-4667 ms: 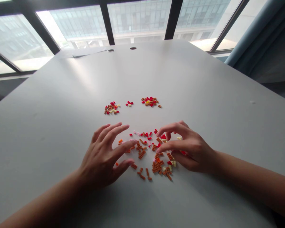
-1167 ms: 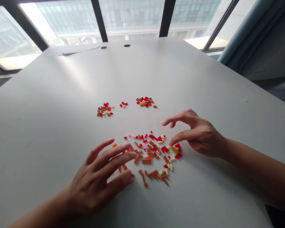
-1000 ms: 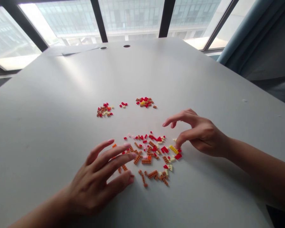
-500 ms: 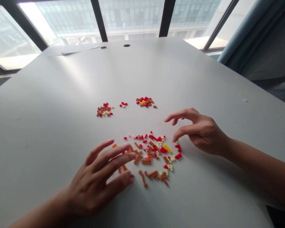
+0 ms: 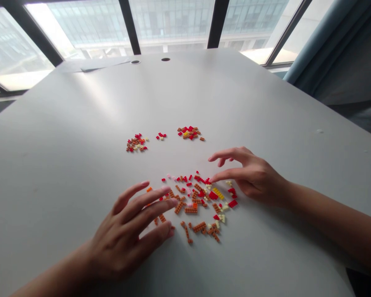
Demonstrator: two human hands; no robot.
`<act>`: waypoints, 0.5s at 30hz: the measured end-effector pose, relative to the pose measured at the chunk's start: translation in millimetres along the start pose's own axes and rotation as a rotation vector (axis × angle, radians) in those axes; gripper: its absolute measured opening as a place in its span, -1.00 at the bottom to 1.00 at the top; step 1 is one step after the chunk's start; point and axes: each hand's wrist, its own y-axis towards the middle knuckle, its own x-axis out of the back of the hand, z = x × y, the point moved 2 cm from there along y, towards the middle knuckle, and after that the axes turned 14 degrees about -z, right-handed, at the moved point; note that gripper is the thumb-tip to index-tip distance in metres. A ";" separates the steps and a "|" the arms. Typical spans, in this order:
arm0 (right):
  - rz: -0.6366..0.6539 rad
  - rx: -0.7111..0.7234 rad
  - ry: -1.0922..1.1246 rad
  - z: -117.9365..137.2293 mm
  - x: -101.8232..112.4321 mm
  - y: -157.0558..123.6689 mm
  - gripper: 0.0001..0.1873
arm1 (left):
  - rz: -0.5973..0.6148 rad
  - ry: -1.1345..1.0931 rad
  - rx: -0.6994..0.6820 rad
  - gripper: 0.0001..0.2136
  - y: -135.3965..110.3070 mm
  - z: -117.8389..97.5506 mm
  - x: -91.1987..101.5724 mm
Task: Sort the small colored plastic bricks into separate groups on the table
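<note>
The right hand has moved inward, half-spread, empty like the left hand, bricks between, small piles beyond.

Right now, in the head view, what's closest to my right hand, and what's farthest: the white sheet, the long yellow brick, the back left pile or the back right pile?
From your right hand:
1. Long yellow brick, just left
2. Back right pile, left and behind
3. Back left pile, farther left
4. White sheet, farthest back, left
</note>
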 end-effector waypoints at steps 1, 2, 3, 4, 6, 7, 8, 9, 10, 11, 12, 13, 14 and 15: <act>0.006 -0.006 -0.006 -0.2 -0.7 -0.7 -0.44 | 0.002 0.007 -0.002 -0.78 0.2 -0.1 0.1; 0.009 -0.010 -0.009 -0.2 -1.8 -1.6 -0.44 | 0.004 0.013 0.001 -0.76 0.3 -0.2 0.4; 0.011 -0.009 -0.009 -0.1 -3.2 -2.8 -0.45 | 0.009 0.018 0.006 -0.75 0.5 -0.3 0.7; 0.011 -0.007 -0.008 0.1 -4.9 -4.2 -0.46 | 0.014 0.021 0.010 -0.74 0.6 -0.4 1.0; 0.008 -0.004 -0.002 1.3 -8.7 -7.2 -0.47 | 0.009 0.025 0.003 -0.79 1.2 -0.7 1.8; 0.008 -0.005 0.002 2.2 -10.5 -8.4 -0.48 | -0.003 0.032 -0.010 -0.82 1.6 -0.7 2.2; 0.011 -0.011 0.004 3.4 -12.1 -9.3 -0.49 | -0.018 0.045 -0.018 -0.85 2.0 -0.4 2.6; 0.016 -0.019 0.005 4.7 -13.3 -9.8 -0.50 | -0.037 0.064 -0.017 -0.87 2.4 0.4 2.9; 0.012 -0.023 0.009 6.3 -14.0 -9.8 -0.51 | -0.052 0.089 0.004 -0.86 2.7 1.9 3.0; 0.001 -0.030 0.014 7.8 -14.1 -9.4 -0.52 | -0.054 0.118 0.036 -0.81 2.6 3.9 2.7; -0.004 -0.047 0.021 9.1 -14.1 -8.6 -0.53 | -0.041 0.147 0.076 -0.73 2.2 6.2 1.9; 0.002 -0.072 0.032 10.3 -14.2 -7.6 -0.53 | -0.019 0.175 0.119 -0.61 1.4 8.6 0.8; 0.020 -0.105 0.049 11.5 -14.8 -6.5 -0.53 | 0.013 0.199 0.158 -0.48 0.1 11.0 -0.8; 0.048 -0.146 0.067 13.1 -15.9 -5.4 -0.53 | 0.054 0.218 0.194 -0.34 -1.6 13.0 -2.8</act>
